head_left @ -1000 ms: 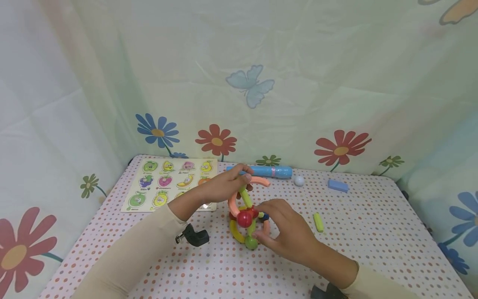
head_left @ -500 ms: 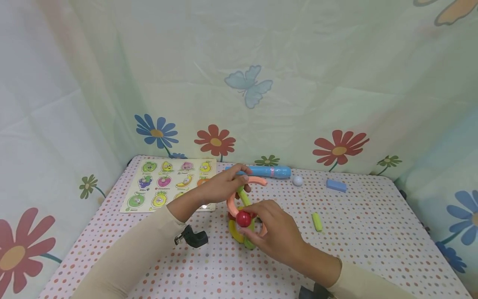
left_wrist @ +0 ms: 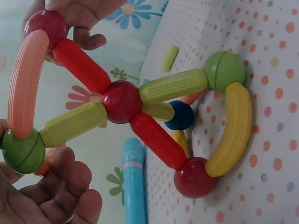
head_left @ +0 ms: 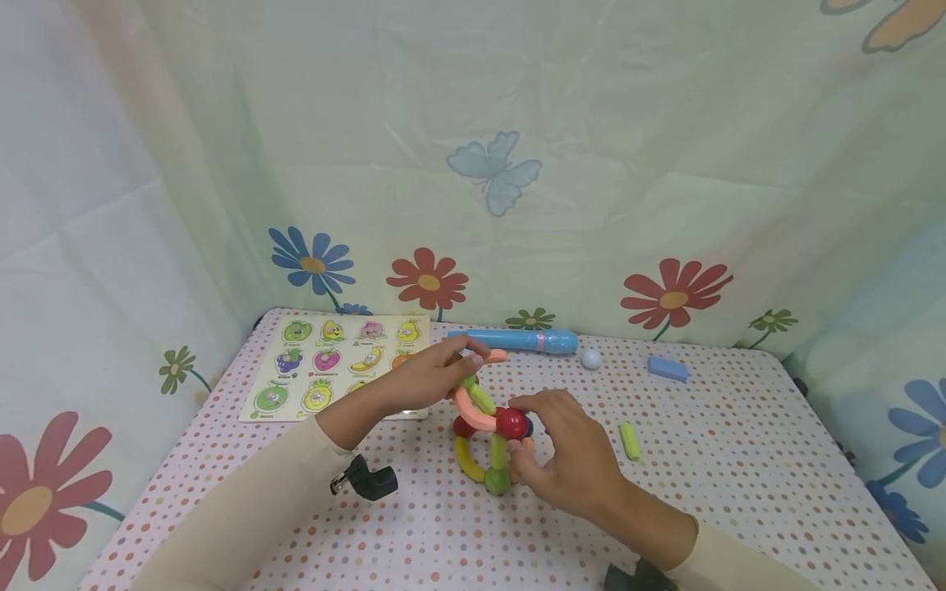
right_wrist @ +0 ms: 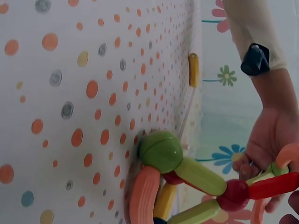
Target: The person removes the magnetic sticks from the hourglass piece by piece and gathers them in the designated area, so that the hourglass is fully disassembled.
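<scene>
A magnetic stick-and-ball structure stands on the table, its yellow curved stick [left_wrist: 233, 130] and green ball [head_left: 498, 480] low at the front. At its middle a red ball [left_wrist: 121, 101] joins straight red and green sticks. My left hand [head_left: 429, 377] holds the upper green ball [left_wrist: 23, 150] at the end of a light green stick [left_wrist: 74, 123]. My right hand [head_left: 572, 451] pinches another red ball [head_left: 512, 423], which meets the end of a red stick [left_wrist: 83, 65]. A coral curved stick [head_left: 473, 412] spans between the two held balls. A dark blue ball [left_wrist: 180, 115] sits behind.
A fruit picture board [head_left: 318, 398] lies at the back left, beside a blue tube [head_left: 525, 341]. A pale ball [head_left: 590, 359], a blue block [head_left: 668, 368] and a loose green stick [head_left: 630, 441] lie to the right. Patterned cloth hangs behind the table.
My right hand has taken hold of the front red ball and swung it to the right, with the coral stick following. My left hand has shifted slightly left and down.
</scene>
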{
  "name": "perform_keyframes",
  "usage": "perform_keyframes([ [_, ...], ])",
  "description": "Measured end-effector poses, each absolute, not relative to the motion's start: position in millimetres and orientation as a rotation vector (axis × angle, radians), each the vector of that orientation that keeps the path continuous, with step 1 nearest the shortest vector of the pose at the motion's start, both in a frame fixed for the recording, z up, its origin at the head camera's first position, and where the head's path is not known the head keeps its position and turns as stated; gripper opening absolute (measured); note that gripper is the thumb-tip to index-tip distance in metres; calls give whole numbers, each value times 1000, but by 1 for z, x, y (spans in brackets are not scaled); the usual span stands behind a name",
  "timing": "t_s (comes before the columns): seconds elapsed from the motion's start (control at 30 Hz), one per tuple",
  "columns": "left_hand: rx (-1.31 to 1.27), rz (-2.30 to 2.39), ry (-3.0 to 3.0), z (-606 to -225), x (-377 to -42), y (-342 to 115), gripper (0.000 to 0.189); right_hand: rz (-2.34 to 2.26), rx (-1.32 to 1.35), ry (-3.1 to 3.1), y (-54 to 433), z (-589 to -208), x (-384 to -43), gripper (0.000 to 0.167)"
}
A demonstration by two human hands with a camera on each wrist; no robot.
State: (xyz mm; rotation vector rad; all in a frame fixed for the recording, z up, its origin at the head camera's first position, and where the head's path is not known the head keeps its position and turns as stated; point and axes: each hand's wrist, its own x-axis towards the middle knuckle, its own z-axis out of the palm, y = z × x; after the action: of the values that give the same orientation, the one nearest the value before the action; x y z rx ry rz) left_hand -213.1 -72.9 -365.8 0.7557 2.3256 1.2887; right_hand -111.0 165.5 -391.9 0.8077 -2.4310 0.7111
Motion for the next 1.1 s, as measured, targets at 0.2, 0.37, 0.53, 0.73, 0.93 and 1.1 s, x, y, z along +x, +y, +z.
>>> perform_keyframes([
  [0.2,696,1283,2354,-367,-201,-81,35,699,755,-2471,173,-390,-113,47],
  [0.37,655,1310,2384,-367,-188,-87,35,708,733,-2462,178,-391,-115,47],
  [0.53,634,1370,2394,-368,-178,-91,36,687,705,-2457,182,-391,-118,47],
  [0.73,606,1430,2401,-368,-168,-94,36,658,655,-2478,186,-390,-120,44],
  [0.93,612,1500,2355,-368,-161,-95,33,656,645,-2461,191,-392,-126,44],
  [1.1,632,1509,2349,-368,-159,-94,32,676,649,-2436,195,-394,-130,47],
])
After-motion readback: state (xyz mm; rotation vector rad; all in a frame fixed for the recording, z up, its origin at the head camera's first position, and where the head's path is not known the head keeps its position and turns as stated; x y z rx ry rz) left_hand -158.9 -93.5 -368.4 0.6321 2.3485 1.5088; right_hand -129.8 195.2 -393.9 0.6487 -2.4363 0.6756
